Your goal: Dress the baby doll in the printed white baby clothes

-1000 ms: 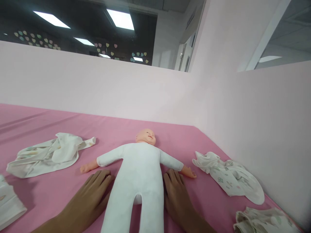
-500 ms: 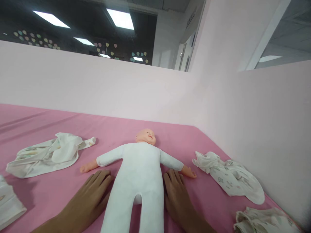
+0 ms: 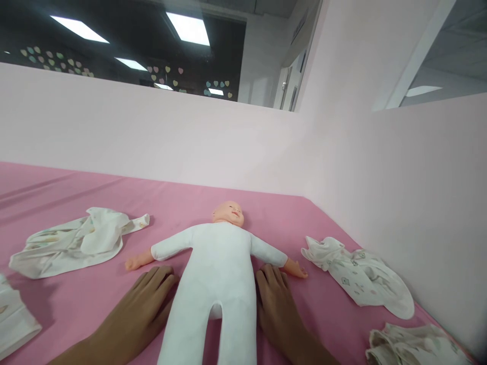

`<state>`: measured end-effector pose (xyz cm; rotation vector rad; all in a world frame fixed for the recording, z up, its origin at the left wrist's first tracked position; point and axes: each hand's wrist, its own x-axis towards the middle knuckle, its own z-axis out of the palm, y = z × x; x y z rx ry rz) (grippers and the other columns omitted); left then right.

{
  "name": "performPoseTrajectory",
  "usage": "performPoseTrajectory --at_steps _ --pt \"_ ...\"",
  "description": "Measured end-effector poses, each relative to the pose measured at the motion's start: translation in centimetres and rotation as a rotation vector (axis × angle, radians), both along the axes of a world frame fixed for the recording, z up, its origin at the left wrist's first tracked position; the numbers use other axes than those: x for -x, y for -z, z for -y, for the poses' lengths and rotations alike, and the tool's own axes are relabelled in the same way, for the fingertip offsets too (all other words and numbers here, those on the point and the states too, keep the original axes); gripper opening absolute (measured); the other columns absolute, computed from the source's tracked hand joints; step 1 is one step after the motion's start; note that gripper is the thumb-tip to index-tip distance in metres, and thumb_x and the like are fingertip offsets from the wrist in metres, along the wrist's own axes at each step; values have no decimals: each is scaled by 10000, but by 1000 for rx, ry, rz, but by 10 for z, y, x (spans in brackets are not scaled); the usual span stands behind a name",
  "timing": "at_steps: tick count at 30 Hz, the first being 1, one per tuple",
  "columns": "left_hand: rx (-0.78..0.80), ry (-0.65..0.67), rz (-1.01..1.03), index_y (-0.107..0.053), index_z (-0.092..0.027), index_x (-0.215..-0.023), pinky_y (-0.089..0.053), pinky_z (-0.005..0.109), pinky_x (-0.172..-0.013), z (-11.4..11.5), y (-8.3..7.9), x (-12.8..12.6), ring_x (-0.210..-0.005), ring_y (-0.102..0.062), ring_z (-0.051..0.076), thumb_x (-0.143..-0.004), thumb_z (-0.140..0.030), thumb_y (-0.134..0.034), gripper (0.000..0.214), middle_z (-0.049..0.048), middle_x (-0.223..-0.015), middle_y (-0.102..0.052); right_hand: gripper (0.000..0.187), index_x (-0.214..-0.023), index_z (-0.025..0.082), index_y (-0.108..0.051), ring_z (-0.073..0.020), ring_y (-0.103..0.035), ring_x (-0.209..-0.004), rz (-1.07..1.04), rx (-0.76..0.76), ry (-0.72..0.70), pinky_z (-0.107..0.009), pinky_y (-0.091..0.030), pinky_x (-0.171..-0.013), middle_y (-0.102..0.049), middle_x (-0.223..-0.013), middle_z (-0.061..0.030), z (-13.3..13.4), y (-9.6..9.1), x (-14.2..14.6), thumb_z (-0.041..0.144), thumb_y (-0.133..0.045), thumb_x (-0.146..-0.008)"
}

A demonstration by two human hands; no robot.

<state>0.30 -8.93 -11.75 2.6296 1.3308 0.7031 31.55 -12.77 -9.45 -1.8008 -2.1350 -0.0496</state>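
A baby doll (image 3: pixel 218 268) with a white cloth body lies on its back, arms spread and its head toward the wall. My left hand (image 3: pixel 146 299) rests palm down on the pink sheet at the left of the doll's waist, below its plastic hand. On the other side, my right hand (image 3: pixel 277 301) lies palm down against or very close to the doll's hip. Both hands hold nothing; their fingers are slightly bent on the sheet, and the fingertips are partly hidden.
White printed baby clothes (image 3: pixel 72 243) lie at the left, with another white garment (image 3: pixel 15 319) at the lower left edge. At the right are a patterned baby garment (image 3: pixel 361 279) and a crumpled one (image 3: pixel 414 344). A pale wall (image 3: pixel 152 137) bounds the pink sheet (image 3: pixel 182 200).
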Motion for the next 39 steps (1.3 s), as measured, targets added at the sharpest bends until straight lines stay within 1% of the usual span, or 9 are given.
performPoseTrajectory --at_steps 6,10,14,20,22,28,31,35,39 --pt "-40 31 -28 -612 -232 -935 -447 402 -761 -2 1 1 -856 -531 252 -1002 -354 -417 239 59 -964 -597 231 -858 175 -581 -283 -456 -939 -18 -10 -7 -450 -357 -855 -573 -1013 -111 0 1 -1 11 -450 -763" --pt "-7 43 -50 -600 -231 -953 -448 404 -766 -3 0 3 -870 -524 250 -1004 -362 -415 232 57 -975 -583 246 -868 171 -584 -279 -456 -932 -18 -11 -9 -447 -355 -853 -571 -999 -114 0 1 0 6 -430 -771" --pt "10 13 -37 -590 -235 -961 -437 421 -791 1 -3 1 -892 -515 254 -1015 -370 -390 247 56 -988 -575 220 -855 176 -579 -276 -461 -916 6 -25 -1 -440 -359 -834 -567 -995 -115 0 4 -1 26 -437 -778" --pt "-20 14 -18 -585 -227 -917 -438 405 -768 4 -6 -4 -859 -513 249 -1015 -359 -388 256 61 -958 -581 177 -874 205 -573 -271 -483 -925 48 -209 -56 -397 -363 -817 -553 -949 -89 -5 14 -5 82 -465 -807" --pt "-27 7 -5 -592 -230 -924 -440 411 -777 3 -5 -3 -863 -517 251 -1014 -361 -391 256 59 -960 -584 167 -900 210 -576 -276 -488 -941 55 -231 -60 -394 -364 -821 -551 -942 -87 -8 16 -6 104 -473 -821" --pt "-13 44 -50 -592 -228 -932 -454 394 -742 -3 -1 2 -847 -523 245 -998 -366 -427 224 58 -958 -584 177 -936 211 -582 -278 -491 -949 55 -231 -61 -395 -368 -827 -554 -952 -90 -15 18 -7 121 -473 -830" --pt "-30 22 -28 -587 -228 -949 -447 414 -772 -2 0 2 -869 -521 251 -1009 -369 -399 243 63 -976 -579 178 -941 211 -583 -277 -491 -949 57 -232 -62 -395 -369 -827 -555 -955 -91 -15 18 -7 124 -472 -832" --pt "12 21 -22 -577 -227 -935 -432 425 -770 -1 1 0 -865 -510 254 -1012 -397 -387 266 60 -967 -567 180 -942 210 -582 -276 -490 -951 54 -233 -66 -394 -370 -827 -555 -958 -91 -13 18 -7 122 -471 -831" --pt "40 7 -30 -575 -231 -936 -421 433 -791 0 0 0 -887 -506 256 -1017 -383 -378 262 56 -980 -564 188 -930 209 -579 -272 -487 -947 43 -227 -70 -393 -371 -826 -556 -961 -90 -9 18 -7 106 -466 -821"
